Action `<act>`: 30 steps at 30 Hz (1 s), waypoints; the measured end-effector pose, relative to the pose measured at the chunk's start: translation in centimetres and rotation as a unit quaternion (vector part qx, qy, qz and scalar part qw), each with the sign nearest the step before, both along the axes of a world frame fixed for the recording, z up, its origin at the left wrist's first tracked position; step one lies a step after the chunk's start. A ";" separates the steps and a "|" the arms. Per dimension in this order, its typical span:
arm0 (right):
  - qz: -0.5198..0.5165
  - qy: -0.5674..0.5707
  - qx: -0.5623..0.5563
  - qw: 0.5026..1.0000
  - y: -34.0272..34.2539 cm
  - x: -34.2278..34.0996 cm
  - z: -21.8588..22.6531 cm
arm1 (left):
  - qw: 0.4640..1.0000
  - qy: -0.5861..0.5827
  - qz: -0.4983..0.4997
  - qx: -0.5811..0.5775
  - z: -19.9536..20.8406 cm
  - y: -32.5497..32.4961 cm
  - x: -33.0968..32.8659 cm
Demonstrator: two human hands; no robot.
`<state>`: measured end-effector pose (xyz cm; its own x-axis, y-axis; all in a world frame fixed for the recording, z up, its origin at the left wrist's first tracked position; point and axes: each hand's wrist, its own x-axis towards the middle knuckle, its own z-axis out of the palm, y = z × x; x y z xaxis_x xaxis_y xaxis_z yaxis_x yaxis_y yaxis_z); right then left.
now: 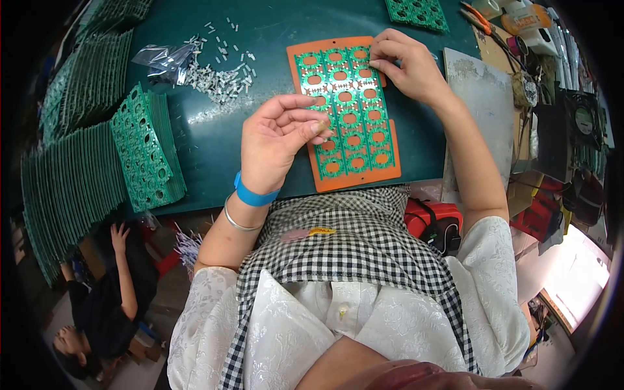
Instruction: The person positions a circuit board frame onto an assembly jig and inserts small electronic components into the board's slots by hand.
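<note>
A green circuit board panel (344,121) with rows of round openings lies on an orange fixture plate (361,179) in front of me. My left hand (276,133) is over the panel's left side, thumb and fingers closed together; whatever they pinch is too small to make out. At the upper right corner of the panel, my right hand (409,68) has its thumb and fingertips pinched close to the board's surface. Anything between those fingertips is hidden. Small white parts (218,81) lie scattered and heaped beyond my left hand, beside a clear plastic bag (164,63).
Stacked green panels (144,149) stand along the left side, and another panel (417,13) lies at the far edge. To the right are a grey metal plate (478,97), orange-handled pliers (478,19) and clutter. A person (114,292) is at lower left.
</note>
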<state>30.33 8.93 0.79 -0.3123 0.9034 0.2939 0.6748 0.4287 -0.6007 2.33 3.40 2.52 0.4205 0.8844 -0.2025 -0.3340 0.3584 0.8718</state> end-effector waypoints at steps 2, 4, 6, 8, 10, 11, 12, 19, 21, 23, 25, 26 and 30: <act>0.001 -0.014 -0.008 1.000 -0.1 0.2 0.1 | 1.000 0.004 -0.002 0.000 0.0 0.0 0.0; 0.003 -0.028 -0.016 0.999 -0.1 0.3 0.1 | 1.000 0.008 -0.002 0.001 0.0 0.0 -0.1; 0.005 -0.027 -0.024 0.999 -0.1 0.3 0.0 | 1.000 0.005 0.010 0.018 -0.1 -0.1 0.0; 0.003 -0.021 -0.028 0.999 -0.2 0.3 0.2 | 1.000 0.002 0.011 0.022 -0.2 0.0 0.0; 0.000 -0.016 -0.033 0.999 -0.2 0.2 0.1 | 1.000 0.000 0.012 0.026 -0.3 0.0 0.0; -0.003 -0.022 -0.032 0.999 -0.1 0.3 0.1 | 1.000 0.000 0.013 0.026 -0.3 0.0 0.0; -0.007 -0.029 -0.029 0.999 -0.2 0.2 0.2 | 1.000 -0.001 0.013 0.028 -0.3 0.0 0.0; 0.006 -0.077 0.003 0.997 -0.1 -0.6 1.0 | 0.999 0.010 0.031 0.034 -0.1 -0.1 0.3; 0.038 -0.106 0.076 0.991 0.0 -0.8 0.9 | 0.999 0.005 0.023 0.044 -0.2 -0.1 0.3; 0.034 -0.121 0.062 0.990 -0.2 -1.1 1.5 | 0.999 0.007 0.026 0.042 -0.2 -0.2 0.4; 0.029 -0.137 0.048 0.989 -0.4 -1.1 2.2 | 0.999 0.008 0.028 0.041 -0.2 -0.3 0.5; 0.009 -0.087 -0.005 0.996 -0.5 -0.8 2.4 | 0.997 0.019 0.030 0.065 -0.3 -0.3 0.6; -0.015 0.015 -0.050 0.999 -1.2 -0.1 3.1 | 0.991 0.040 0.032 0.121 0.4 -0.5 1.1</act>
<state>30.20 7.75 3.93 -0.2778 0.9372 0.2111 0.6673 0.3463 -0.6594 3.46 2.91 2.92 0.3523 0.9358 -0.0121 -0.2757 0.1162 0.9542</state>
